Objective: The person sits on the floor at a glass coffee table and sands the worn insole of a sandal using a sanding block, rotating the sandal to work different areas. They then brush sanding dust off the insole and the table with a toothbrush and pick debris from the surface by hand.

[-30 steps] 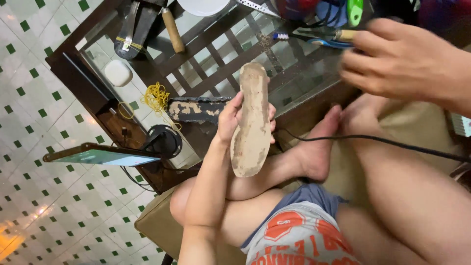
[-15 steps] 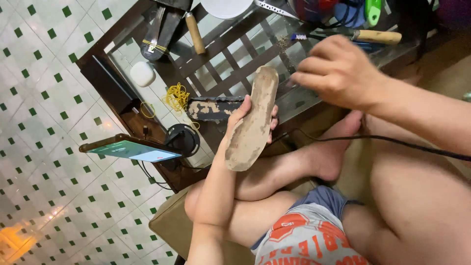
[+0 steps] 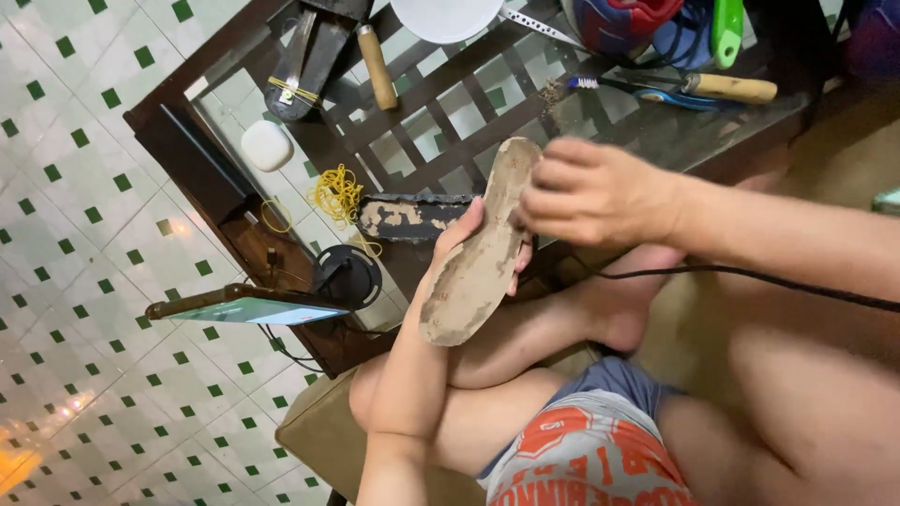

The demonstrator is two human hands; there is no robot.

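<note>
Tan shoe sole (image 3: 480, 248) in left hand (image 3: 466, 239), long axis diagonal, upper-right.

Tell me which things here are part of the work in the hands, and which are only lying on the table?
In use:
- worn shoe sole, held by the left hand
- right hand, fingers pinching the sole's upper edge

Lying about:
- second sole piece
- yellow rubber bands
- toothbrush
- wooden-handled tool
- white plate
- phone on its stand
</note>
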